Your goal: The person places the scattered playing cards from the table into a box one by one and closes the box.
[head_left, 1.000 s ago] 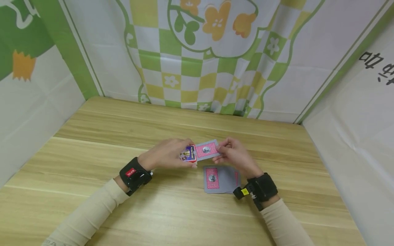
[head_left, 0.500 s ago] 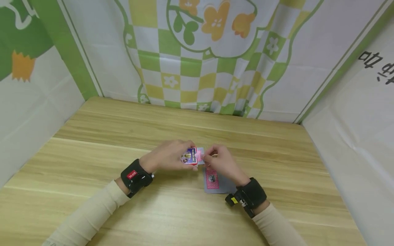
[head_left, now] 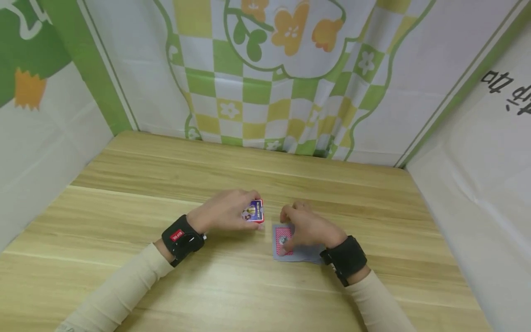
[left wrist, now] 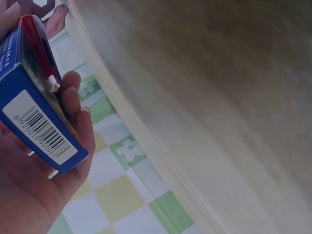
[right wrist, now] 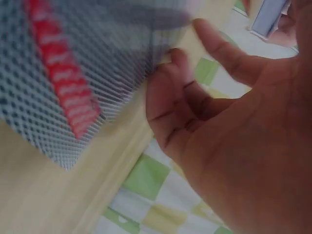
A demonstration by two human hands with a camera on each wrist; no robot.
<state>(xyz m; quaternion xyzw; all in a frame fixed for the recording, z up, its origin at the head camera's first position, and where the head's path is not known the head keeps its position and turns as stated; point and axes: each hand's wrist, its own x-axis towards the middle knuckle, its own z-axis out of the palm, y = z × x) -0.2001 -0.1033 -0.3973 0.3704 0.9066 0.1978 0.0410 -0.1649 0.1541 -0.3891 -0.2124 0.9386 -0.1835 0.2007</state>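
My left hand (head_left: 224, 211) holds a small blue and red playing-card box (head_left: 254, 211) above the table, its fingers along one side and its thumb along the other. In the left wrist view, a barcode shows on the end of the box (left wrist: 41, 134). A spread of grey-bordered cards with red patterned backs (head_left: 279, 233) lies right of the box. Over these cards is my right hand (head_left: 313, 227), thumb above the pattern and bent fingers near the far edge. In the blurred right wrist view, the fingers are beside the cards (right wrist: 44, 78), with no card clearly between them and the thumb.
The wooden table (head_left: 186, 295) extends around both hands. A green, yellow and white checkered curtain (head_left: 257, 92) hangs behind its far edge. White cloth walls (head_left: 469, 193) stand at the left and right sides.
My right hand slid a card into the box, let go, and moved down and right over the cards on the table. My left hand keeps holding the box in nearly the same place.
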